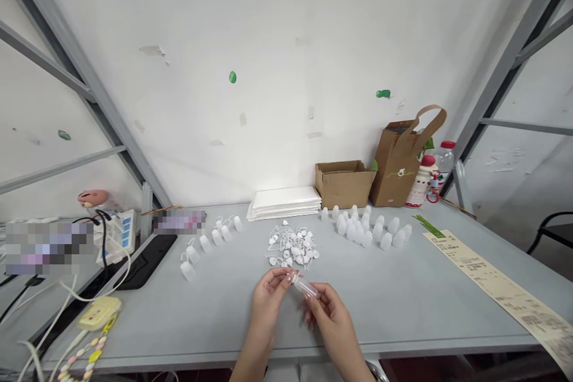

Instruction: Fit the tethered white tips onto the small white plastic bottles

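Note:
Near the table's front edge, a small clear plastic bottle (306, 287) is held tilted between my hands. My right hand (330, 311) grips its lower end between thumb and fingers. My left hand (271, 291) pinches a white cap at the bottle's neck end; the fingertips partly cover it, so how far it sits on the neck cannot be seen. Just beyond my hands lies a pile of white caps (293, 245) with thin straps. Several uncapped-looking translucent bottles (358, 231) stand upright to the right. At the left, several bottles with strapped caps (205, 243) form a slanting row.
At the back are stacked white sheets (285, 202), an open cardboard box (344, 186), a brown paper bag (393, 167) and drink bottles (421, 182). A long printed paper strip (492, 286) lies right. Leftward are a black phone-like slab (147, 262), a power strip (120, 236), cables and a yellow case (99, 313).

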The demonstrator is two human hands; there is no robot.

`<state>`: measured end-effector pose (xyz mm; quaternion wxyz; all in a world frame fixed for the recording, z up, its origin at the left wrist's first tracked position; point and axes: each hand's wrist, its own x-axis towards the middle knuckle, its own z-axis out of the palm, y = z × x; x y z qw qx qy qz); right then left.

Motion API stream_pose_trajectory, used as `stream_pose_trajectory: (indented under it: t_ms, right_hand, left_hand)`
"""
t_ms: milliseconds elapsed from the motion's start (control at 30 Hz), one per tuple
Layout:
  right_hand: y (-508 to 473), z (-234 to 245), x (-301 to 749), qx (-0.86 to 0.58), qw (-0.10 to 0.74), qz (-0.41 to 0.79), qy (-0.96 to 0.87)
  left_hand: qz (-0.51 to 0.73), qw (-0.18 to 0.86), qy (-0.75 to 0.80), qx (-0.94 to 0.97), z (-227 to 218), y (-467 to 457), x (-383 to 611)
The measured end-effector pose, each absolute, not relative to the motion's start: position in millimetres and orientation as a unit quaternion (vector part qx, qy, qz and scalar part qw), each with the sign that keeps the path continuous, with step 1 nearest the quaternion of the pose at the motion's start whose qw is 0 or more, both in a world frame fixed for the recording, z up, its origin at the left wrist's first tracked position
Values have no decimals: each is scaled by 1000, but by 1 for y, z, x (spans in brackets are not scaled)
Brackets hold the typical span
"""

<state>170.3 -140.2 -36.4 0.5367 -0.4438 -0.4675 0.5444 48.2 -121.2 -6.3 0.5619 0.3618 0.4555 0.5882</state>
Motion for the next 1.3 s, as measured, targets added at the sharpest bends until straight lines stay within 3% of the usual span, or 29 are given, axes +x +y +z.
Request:
stream_pose_trajectory:
  t_ms: [167, 400, 600, 967, 1300]
  right_hand:
    - [-142, -33, 170, -441, 503, 564, -484]
    - [-141, -35, 171, -440, 542, 549, -459]
    - [-144, -33, 172, -416, 490, 586, -494]
    - [-144, -34, 171, -420, 505, 572, -492]
    - [-143, -36, 174, -455, 523, 539, -479]
  left_hand:
    - [577, 564, 453, 380, 3, -126, 47]
    - [579, 525, 480, 398, 4, -128, 47]
    - [554, 503, 474, 465, 9, -130, 41]
    - [496, 557, 471, 470, 11, -128, 36]
    - [439, 443, 527, 578, 22, -139, 36]
